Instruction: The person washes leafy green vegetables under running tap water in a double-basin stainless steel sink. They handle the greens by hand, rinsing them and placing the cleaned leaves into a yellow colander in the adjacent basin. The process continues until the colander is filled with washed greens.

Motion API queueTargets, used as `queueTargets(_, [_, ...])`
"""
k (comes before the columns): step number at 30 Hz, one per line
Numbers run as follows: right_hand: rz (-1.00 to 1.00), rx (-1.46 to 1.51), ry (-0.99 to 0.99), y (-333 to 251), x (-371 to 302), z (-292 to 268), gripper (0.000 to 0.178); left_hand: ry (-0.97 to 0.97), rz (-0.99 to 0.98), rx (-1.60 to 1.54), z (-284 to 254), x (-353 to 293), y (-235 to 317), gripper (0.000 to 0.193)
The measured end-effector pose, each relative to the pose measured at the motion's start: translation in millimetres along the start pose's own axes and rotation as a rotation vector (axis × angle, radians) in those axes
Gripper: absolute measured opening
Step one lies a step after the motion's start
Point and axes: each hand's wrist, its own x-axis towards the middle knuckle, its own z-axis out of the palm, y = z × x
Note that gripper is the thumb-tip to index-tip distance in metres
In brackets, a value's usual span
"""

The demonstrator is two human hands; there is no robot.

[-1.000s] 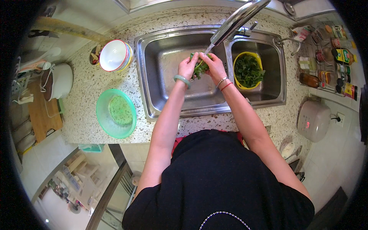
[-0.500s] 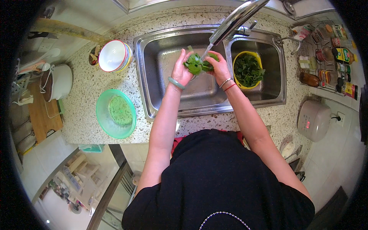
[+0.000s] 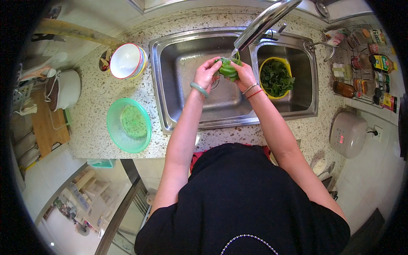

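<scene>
Over the larger basin of the steel sink [image 3: 178, 78], a bunch of green leaves [image 3: 229, 70] is held between both hands under the running faucet [image 3: 265, 23]. My left hand [image 3: 206, 73] closes on the leaves from the left, its thumb on top. From the other side my right hand [image 3: 245, 75] grips them with fingers and thumb. Part of the bunch is hidden behind the fingers. In the smaller basin on the right, a yellow bowl [image 3: 287, 68] holds more dark green leaves [image 3: 276, 77].
Left of the sink stand a translucent green basin [image 3: 114, 131] and stacked bowls [image 3: 125, 61]. A white pot [image 3: 68, 89] sits farther left. On the right are a wire rack [image 3: 361, 63] with jars and bottles, and a white appliance [image 3: 348, 134] plugged into the wall.
My hands have come closer together around the leaves. The left hand has shifted right and its fingers have closed from a more open, flat pose; the bunch is more gathered.
</scene>
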Motion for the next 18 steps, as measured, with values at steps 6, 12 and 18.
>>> queueTargets(6, [0.018, 0.05, 0.019, 4, 1, -3, 0.022, 0.072, -0.092, -0.108, 8, 1, -1, 0.034])
queueTargets(12, [-0.074, -0.147, 0.148, 1, 0, 5, 0.024, 0.028, 0.052, -0.083, 35, -14, 0, 0.036])
queueTargets(18, [0.033, -0.014, 0.027, -1, -10, 6, 0.028, 0.16, 0.164, -0.066, 13, 14, -20, 0.016])
